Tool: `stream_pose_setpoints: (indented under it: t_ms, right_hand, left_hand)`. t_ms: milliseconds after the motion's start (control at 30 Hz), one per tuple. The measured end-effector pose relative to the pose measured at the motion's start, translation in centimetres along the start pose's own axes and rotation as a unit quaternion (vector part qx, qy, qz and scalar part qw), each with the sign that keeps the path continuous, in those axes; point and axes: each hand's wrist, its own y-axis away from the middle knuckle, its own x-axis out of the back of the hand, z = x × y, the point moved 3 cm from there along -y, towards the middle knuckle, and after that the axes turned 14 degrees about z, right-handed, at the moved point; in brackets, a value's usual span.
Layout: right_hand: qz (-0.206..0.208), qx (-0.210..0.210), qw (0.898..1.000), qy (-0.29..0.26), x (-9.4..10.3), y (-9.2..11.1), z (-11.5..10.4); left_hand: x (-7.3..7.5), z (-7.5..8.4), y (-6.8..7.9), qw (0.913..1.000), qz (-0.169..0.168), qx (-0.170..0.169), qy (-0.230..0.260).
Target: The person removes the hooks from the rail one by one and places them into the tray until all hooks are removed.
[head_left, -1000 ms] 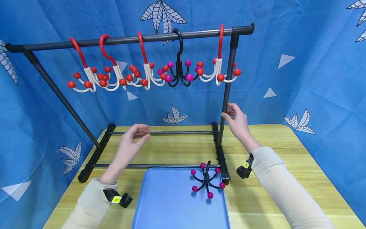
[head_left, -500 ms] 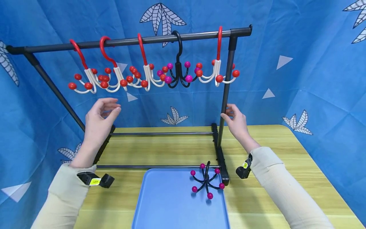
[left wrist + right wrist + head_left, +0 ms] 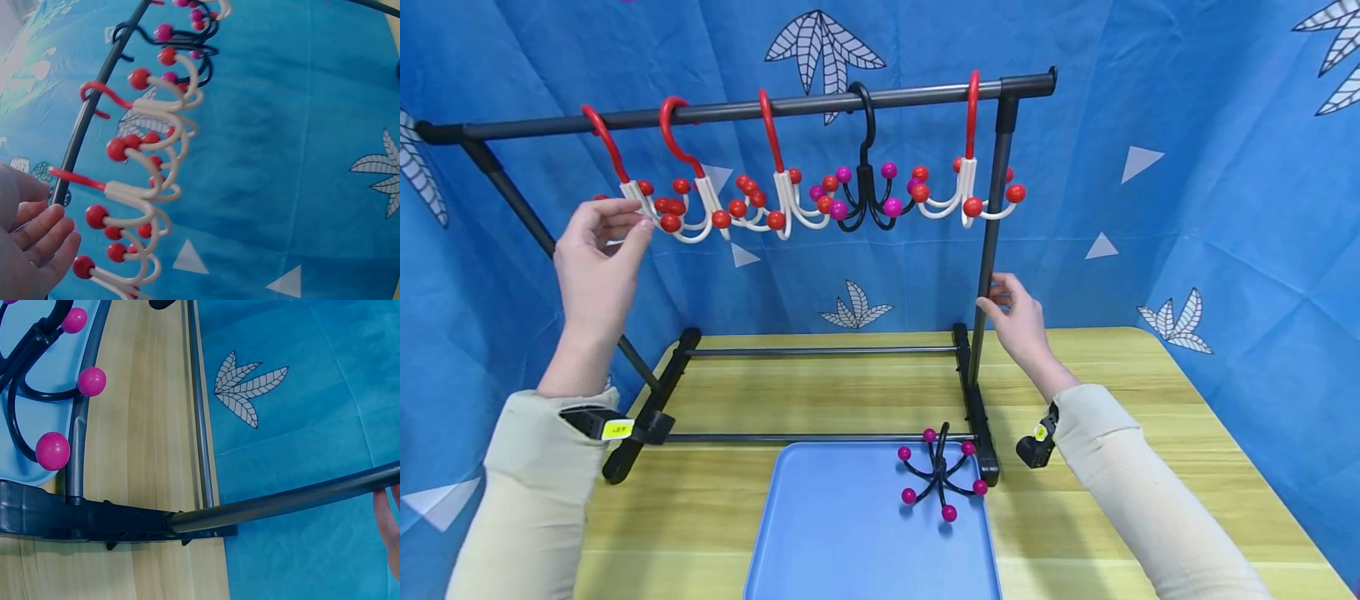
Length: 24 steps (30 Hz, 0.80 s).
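My left hand (image 3: 597, 271) is raised in front of the leftmost white hook hanger (image 3: 607, 150), which has a red hook and red ball tips. Its fingertips overlap the hanger's arms in the head view, and the loosely bent fingers hold nothing. In the left wrist view the hand (image 3: 31, 240) appears beside the rack's top bar (image 3: 78, 134). My right hand (image 3: 1018, 321) pinches the right upright post (image 3: 992, 242) of the black rack between thumb and fingers. In the right wrist view only the fingers (image 3: 387, 531) show, at the post's edge.
Several hangers hang along the bar, including a black hanger (image 3: 865, 179) with magenta tips. Another black hanger (image 3: 940, 467) stands hook-up on a blue tray (image 3: 850, 533). The rack's black feet (image 3: 981, 437) rest on the wooden table (image 3: 1105, 417). A blue cloth (image 3: 1060, 167) hangs behind.
My left hand has risen and moved left, from over the lower rails up to the leftmost hanger. The right hand has stayed on the post.
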Motion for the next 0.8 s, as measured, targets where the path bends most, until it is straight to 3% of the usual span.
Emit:
stream_pose_setpoints:
  t_ms: [233,500,800]
  right_hand:
    - [-0.002,-0.002,1.000,0.004,-0.1,0.1,0.0]
    - [-0.002,-0.002,1.000,0.017,-0.1,0.3,0.5]
    - [0.002,-0.003,1.000,0.011,-0.2,0.0,0.1]
  left_hand:
    - [0.3,-0.2,-2.4,0.9981,0.039,0.047,0.011]
    - [-0.5,-0.6,-4.6,0.9979,0.038,0.050,-0.012]
    - [-1.7,0.7,-7.1,0.9960,0.030,0.073,-0.042]
